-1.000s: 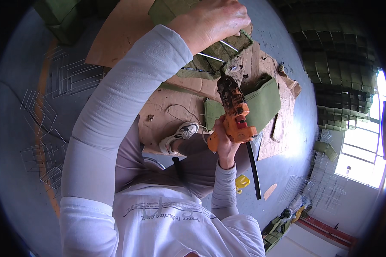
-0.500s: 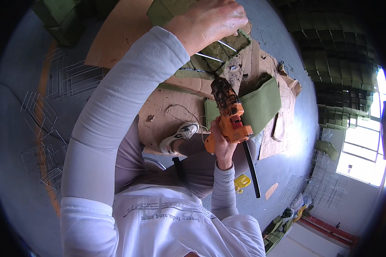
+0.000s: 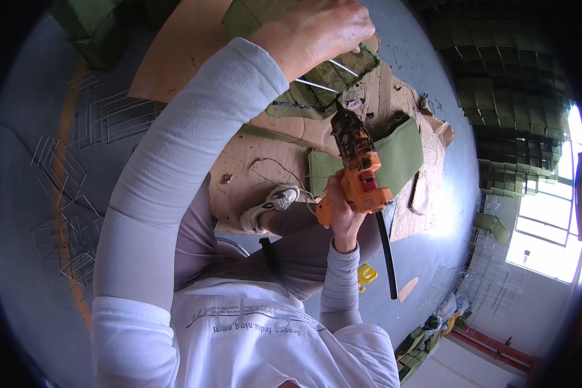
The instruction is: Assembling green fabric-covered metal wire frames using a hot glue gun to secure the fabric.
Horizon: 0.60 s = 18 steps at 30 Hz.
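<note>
Right hand (image 3: 340,213) grip clenched on orange glue gun (image 3: 357,165), nozzle up at green pad (image 3: 317,90) | left hand (image 3: 317,29) grip closed on pad with wires (image 3: 317,84) | pad over cardboard (image 3: 271,155) on floor (image 3: 433,258)

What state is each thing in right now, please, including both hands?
Left hand: closed on the green block, pressing it down.
Green block: lying on the cardboard, with thin wire rods across it.
Right hand: gripping the glue gun by its handle.
Glue gun: orange, grimy, nozzle pointing at the green block.
Black rod: sticking out of the gun's back end.
Cardboard: flat on the floor, littered with scraps.
Green strip: lying flat on the cardboard.
</note>
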Available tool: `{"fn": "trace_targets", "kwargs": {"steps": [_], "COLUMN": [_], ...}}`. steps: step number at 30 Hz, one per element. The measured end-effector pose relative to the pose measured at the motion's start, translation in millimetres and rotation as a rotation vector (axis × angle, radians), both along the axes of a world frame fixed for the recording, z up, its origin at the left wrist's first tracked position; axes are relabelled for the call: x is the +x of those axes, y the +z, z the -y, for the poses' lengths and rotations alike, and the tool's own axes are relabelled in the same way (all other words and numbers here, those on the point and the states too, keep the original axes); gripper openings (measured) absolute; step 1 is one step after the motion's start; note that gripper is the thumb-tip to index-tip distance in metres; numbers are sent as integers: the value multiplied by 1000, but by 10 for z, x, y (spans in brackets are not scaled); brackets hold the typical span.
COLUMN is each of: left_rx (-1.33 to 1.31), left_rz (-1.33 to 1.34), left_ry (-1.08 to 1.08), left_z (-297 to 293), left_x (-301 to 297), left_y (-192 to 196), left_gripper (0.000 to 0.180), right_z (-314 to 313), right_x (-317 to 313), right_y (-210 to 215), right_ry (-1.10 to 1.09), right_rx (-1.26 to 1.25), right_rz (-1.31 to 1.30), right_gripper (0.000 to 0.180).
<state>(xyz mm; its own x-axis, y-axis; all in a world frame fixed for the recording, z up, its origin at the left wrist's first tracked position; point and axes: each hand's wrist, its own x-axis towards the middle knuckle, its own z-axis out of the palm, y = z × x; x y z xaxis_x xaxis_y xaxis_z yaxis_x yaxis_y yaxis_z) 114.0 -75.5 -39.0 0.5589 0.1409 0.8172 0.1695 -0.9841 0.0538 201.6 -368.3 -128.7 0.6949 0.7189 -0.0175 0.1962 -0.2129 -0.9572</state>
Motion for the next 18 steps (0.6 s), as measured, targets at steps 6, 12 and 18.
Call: {"fn": "trace_targets", "kwargs": {"steps": [6,12,18], "left_rx": [-45,-10,4], "left_rz": [-92,-81,-35], "left_ry": [47,52,64], "left_z": [-14,-25,-2], "left_x": [75,75,86], "left_y": [25,77,39], "left_gripper": [7,6,5], "right_z": [-97,-168,-126], "right_x": [5,-101,-132], "right_y": [59,35,-17], "right_ry": [-34,-72,-61], "right_rx": [30,46,31], "right_rz": [-31,165,137], "right_gripper": [30,26,27]}}
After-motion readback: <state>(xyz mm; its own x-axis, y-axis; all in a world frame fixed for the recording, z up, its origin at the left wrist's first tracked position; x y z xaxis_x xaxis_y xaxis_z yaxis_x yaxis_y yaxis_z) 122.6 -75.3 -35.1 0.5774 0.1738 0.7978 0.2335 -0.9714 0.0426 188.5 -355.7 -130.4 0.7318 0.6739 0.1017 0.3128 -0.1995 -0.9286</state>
